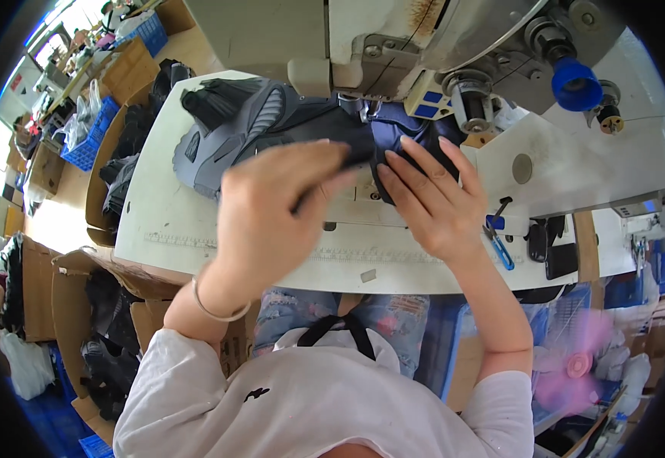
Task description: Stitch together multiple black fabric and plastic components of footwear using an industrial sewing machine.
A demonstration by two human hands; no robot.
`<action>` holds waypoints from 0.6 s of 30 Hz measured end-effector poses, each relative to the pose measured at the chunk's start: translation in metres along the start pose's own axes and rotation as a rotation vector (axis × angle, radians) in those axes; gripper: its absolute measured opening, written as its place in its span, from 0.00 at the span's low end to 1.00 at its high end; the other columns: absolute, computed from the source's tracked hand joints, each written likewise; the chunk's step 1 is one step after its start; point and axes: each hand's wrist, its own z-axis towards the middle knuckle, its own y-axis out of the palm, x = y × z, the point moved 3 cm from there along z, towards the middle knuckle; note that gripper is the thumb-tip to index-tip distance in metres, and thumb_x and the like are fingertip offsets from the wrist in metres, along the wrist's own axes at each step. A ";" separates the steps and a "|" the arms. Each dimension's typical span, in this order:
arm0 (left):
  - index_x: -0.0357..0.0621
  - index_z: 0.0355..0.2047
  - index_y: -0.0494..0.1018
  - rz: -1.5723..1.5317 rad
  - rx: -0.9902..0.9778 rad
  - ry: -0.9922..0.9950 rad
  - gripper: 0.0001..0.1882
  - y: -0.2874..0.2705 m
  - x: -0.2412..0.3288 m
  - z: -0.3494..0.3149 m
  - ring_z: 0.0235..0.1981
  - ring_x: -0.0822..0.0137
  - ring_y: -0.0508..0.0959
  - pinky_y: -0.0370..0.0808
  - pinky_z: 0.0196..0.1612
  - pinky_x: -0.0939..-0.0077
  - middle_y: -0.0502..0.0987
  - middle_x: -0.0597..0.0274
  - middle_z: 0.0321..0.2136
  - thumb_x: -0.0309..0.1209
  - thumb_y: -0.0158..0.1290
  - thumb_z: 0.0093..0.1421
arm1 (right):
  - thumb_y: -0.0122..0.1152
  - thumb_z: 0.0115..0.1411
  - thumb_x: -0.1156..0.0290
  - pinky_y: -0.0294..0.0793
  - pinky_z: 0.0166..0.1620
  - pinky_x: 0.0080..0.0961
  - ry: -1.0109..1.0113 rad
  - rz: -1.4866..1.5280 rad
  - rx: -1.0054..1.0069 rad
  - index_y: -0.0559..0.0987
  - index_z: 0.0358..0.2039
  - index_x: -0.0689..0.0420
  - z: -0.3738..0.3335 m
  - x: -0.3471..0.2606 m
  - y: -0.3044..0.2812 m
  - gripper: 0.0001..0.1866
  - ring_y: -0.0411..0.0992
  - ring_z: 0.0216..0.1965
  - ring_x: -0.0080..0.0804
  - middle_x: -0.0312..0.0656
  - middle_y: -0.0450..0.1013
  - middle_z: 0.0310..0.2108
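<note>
My left hand is smeared by motion, its fingers bent and closed over the edge of a black fabric piece; a dark strip shows between thumb and fingers. My right hand lies flat with its fingers spread on a dark navy fabric piece, close under the needle area of a sewing machine. Left of the needle, joined or next to the black fabric, lies a grey and black padded piece with ridged parts. Whether the two fabrics are joined is hidden.
On the white table at right lie blue-handled thread snips and small black items. A thread spindle with a blue cap juts from the machine. Cardboard boxes of black pieces stand at left; a pink fan is at lower right.
</note>
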 end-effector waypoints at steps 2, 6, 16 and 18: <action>0.36 0.39 0.84 0.242 -0.016 0.484 0.16 0.012 0.003 -0.015 0.47 0.50 0.84 0.81 0.54 0.59 0.85 0.51 0.40 0.19 0.64 0.46 | 0.64 0.55 0.73 0.74 0.61 0.41 0.019 0.043 0.003 0.87 0.38 0.55 0.001 -0.003 0.004 0.11 0.80 0.52 0.33 0.37 0.84 0.41; 0.38 0.39 0.84 0.387 0.117 0.598 0.15 0.035 -0.010 -0.033 0.50 0.49 0.83 0.80 0.57 0.55 0.85 0.54 0.42 0.21 0.60 0.48 | 0.66 0.57 0.71 0.74 0.61 0.42 0.038 0.058 0.016 0.89 0.35 0.54 0.000 -0.002 0.010 0.08 0.80 0.51 0.31 0.36 0.84 0.41; 0.42 0.34 0.83 0.434 0.240 0.672 0.12 0.046 -0.017 -0.037 0.46 0.49 0.84 0.82 0.53 0.55 0.84 0.55 0.40 0.27 0.61 0.47 | 0.68 0.57 0.71 0.74 0.59 0.37 0.052 0.054 -0.025 0.89 0.35 0.53 -0.003 -0.003 0.009 0.06 0.80 0.51 0.31 0.35 0.84 0.42; 0.42 0.34 0.83 0.430 0.236 0.677 0.11 0.046 -0.017 -0.035 0.46 0.49 0.84 0.82 0.53 0.55 0.84 0.55 0.40 0.27 0.61 0.48 | 0.68 0.57 0.71 0.74 0.58 0.36 0.053 0.046 -0.028 0.89 0.35 0.53 -0.001 -0.001 0.009 0.06 0.81 0.51 0.31 0.35 0.84 0.42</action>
